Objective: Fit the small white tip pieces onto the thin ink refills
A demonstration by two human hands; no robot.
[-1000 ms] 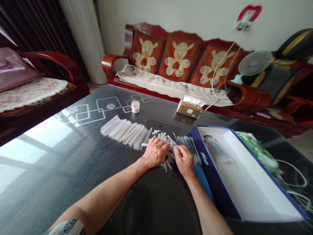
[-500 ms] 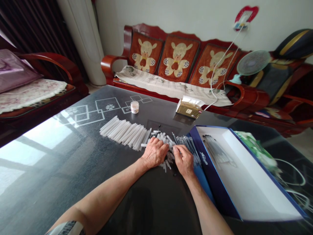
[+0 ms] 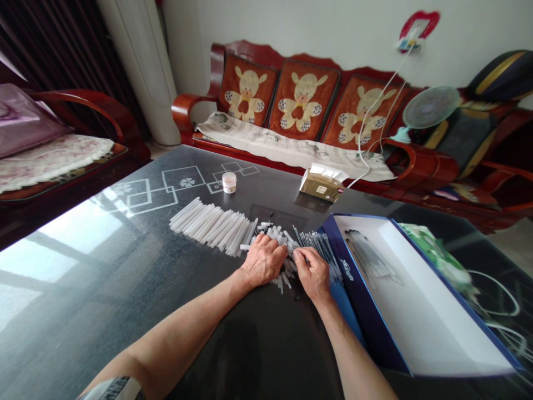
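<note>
Head view: the left hand [image 3: 265,260] is curled, knuckles up; just beside it, the right hand [image 3: 312,272] has thumb and fingers drawn together, though I cannot tell what either pinches. Short whitish pieces [image 3: 286,276] lie around them, between pale tubes [image 3: 212,225] and thin rods [image 3: 318,244]. An open blue box [image 3: 420,316] contains dark-ended sticks [image 3: 370,255]. Beyond the glossy dark table [image 3: 166,283] stands a red wooden sofa [image 3: 268,53].

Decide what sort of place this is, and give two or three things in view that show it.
Most likely a living room in a home: a wooden sofa with animal-print cushions stands beyond a dark table, with a small fan near the sofa's right end.
</note>
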